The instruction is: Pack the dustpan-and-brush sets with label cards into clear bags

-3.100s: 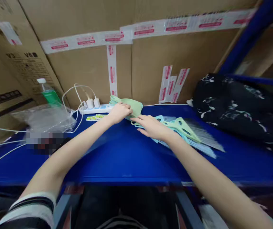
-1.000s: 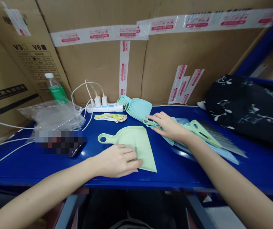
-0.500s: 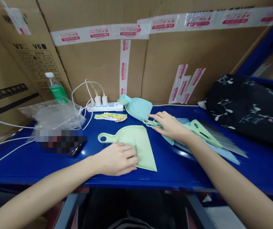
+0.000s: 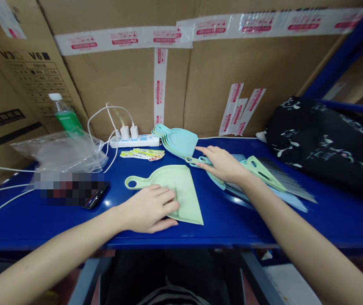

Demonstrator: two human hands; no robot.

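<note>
A light green dustpan (image 4: 186, 199) lies on the blue table in front of me, its looped handle pointing left. My left hand (image 4: 152, 207) is closed on its near side, with the fingers curled inside the pan and the thumb along the near rim. Over the handles of several small hand brushes (image 4: 260, 169) is my right hand (image 4: 221, 163), its index finger and thumb apart around the green and blue handle ends. The brushes overlap, with bristles spread to the right, and my right forearm covers part of them. Touching or just above the handles, I cannot tell.
Nested blue and green dustpans (image 4: 181, 142) lie at the back beside a white power strip (image 4: 137, 140) with chargers. Coloured packets (image 4: 141, 153), a phone (image 4: 96, 195), a plastic bag (image 4: 63, 154) and a green bottle (image 4: 68, 120) are left. A black patterned bag (image 4: 324, 148) sits right.
The whole view has shifted slightly, moving the scene left. My left hand stays on the green dustpan. My right hand remains over the brush handles with its fingers barely changed.
</note>
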